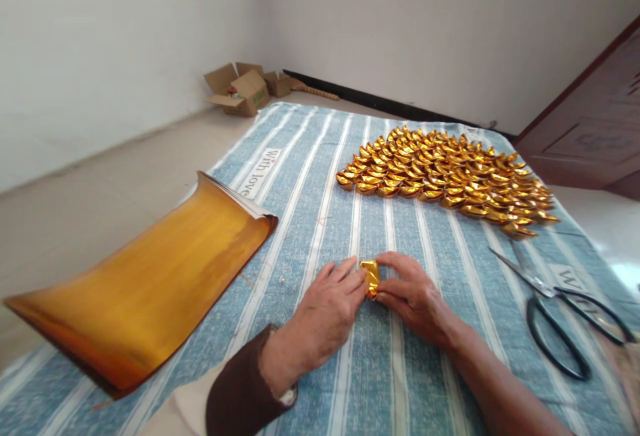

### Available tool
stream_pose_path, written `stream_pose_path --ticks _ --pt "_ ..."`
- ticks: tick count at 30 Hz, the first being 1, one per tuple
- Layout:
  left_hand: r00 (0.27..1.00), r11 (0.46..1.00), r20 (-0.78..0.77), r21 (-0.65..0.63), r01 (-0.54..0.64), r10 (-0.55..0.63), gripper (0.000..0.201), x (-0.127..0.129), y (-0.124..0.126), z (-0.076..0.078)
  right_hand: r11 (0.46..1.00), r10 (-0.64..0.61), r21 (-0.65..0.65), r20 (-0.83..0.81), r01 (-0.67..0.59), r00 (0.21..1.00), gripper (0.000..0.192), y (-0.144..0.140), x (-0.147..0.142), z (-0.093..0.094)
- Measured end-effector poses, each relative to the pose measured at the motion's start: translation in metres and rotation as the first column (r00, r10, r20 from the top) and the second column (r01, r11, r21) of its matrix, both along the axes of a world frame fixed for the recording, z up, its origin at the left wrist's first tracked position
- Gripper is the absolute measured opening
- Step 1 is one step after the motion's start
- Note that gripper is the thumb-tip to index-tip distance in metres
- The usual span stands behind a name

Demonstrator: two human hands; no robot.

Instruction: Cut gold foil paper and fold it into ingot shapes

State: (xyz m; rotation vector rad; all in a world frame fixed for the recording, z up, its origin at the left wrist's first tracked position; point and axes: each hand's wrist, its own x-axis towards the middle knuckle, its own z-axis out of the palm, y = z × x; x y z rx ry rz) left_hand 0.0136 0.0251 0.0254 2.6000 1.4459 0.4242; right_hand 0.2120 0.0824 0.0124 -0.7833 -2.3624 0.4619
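Observation:
A small folded piece of gold foil paper (371,277) is between my two hands, close above the striped cloth. My left hand (327,306) presses its fingertips on the near left side of the piece. On the other side, my right hand (413,295) pinches it between thumb and forefinger. To the left lies a stack of gold foil paper sheets (155,283), its ends curling up. Beyond my hands, at the right, many finished foil ingots (440,176) stand packed in rows. Black-handled scissors (547,289) lie partly open to the right of my right hand.
A blue and white striped cloth (310,196) covers the table. On the floor past its far left corner sit an open cardboard box (245,93) and a smaller box (278,84). A brown door (590,123) is at the far right.

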Motion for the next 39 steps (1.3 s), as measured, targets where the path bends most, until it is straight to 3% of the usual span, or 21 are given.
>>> stream_pose_path --ticks 12,23,27,32,35,39 --pt "0.995 0.999 0.089 -0.017 0.042 -0.040 0.025 -0.008 0.004 0.007 0.972 -0.174 -0.174 -0.061 0.161 0.983 0.020 -0.005 -0.014 -0.010" --pt "0.985 0.997 0.173 -0.072 0.030 -0.017 0.018 -0.009 0.008 0.010 0.936 -0.311 -0.199 -0.079 0.291 0.947 0.018 -0.008 -0.025 -0.012" --pt "0.957 0.999 0.289 -0.018 0.032 -0.025 0.015 -0.009 0.011 0.008 0.936 -0.320 -0.180 -0.082 0.301 0.944 0.018 -0.008 -0.027 -0.013" --pt "0.896 0.994 0.437 0.045 -0.102 0.072 0.019 -0.011 0.018 0.001 0.936 -0.329 -0.156 -0.082 0.314 0.941 0.021 -0.008 -0.028 -0.014" --pt "0.918 0.980 0.370 0.080 -0.184 0.142 0.021 -0.011 0.026 -0.004 0.940 -0.322 -0.143 -0.078 0.309 0.944 0.021 -0.007 -0.028 -0.014" --pt "0.972 0.990 0.203 0.047 -0.132 0.120 0.019 -0.006 0.036 -0.007 0.948 -0.308 -0.111 -0.080 0.299 0.948 0.020 -0.006 -0.028 -0.017"
